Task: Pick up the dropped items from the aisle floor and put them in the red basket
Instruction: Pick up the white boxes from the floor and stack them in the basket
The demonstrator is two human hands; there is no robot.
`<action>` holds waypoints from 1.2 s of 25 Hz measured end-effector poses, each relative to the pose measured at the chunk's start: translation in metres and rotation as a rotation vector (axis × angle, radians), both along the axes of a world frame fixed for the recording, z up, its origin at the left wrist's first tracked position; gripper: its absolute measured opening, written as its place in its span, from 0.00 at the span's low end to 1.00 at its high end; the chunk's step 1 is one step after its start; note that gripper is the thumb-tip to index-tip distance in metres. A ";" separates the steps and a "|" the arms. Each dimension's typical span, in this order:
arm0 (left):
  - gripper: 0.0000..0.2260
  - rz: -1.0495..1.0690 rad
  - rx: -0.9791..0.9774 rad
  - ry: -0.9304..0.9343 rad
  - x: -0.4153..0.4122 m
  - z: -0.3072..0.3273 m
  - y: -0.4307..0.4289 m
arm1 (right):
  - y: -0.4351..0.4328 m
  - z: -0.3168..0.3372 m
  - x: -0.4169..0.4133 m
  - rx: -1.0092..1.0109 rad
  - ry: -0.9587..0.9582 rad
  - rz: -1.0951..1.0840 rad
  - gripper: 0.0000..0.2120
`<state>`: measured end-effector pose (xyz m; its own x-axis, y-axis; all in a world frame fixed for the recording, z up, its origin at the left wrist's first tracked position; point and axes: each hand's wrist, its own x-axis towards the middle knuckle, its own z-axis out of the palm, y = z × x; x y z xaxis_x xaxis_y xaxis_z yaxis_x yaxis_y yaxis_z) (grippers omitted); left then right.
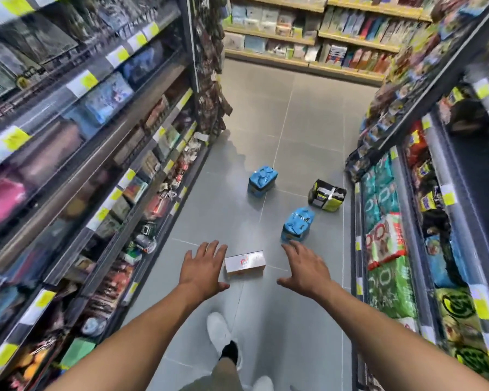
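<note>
A white box (pixel 245 262) lies on the grey aisle floor, nearest to me. Beyond it lie a blue pack (pixel 297 224), a second blue pack (pixel 261 180) farther off, and a black and yellow-green pack (pixel 326 195) to the right. My left hand (pixel 203 268) is stretched out with fingers spread, just left of the white box. My right hand (pixel 307 268) is spread the same way to the box's right, its fingertips near the closer blue pack. Both hands hold nothing. No red basket is in view.
Stocked shelves (pixel 102 153) line the left side and more shelves (pixel 407 210) line the right, leaving a narrow grey tiled floor (pixel 280 114) between. A cross shelf (pixel 308 63) closes the aisle's far end. My white shoe (pixel 219 331) is on the floor below.
</note>
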<state>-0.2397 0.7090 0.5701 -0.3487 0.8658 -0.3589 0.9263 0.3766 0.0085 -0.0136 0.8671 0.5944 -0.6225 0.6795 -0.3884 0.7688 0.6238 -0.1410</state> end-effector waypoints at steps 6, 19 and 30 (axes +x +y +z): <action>0.47 0.001 -0.039 -0.038 -0.076 -0.014 0.086 | 0.091 -0.018 -0.080 -0.010 -0.034 0.053 0.47; 0.44 0.044 -0.144 -0.146 -0.105 -0.261 0.194 | 0.191 -0.282 -0.137 -0.159 -0.122 0.202 0.48; 0.44 -0.047 -0.281 -0.118 -0.085 -0.593 0.222 | 0.198 -0.618 -0.163 -0.112 -0.239 0.346 0.39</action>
<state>-0.3248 0.9312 -0.0234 -0.2524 0.7410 -0.6222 0.9416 0.3361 0.0183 -0.1769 1.0650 -0.0233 -0.6899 0.3917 -0.6088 0.5361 0.8416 -0.0660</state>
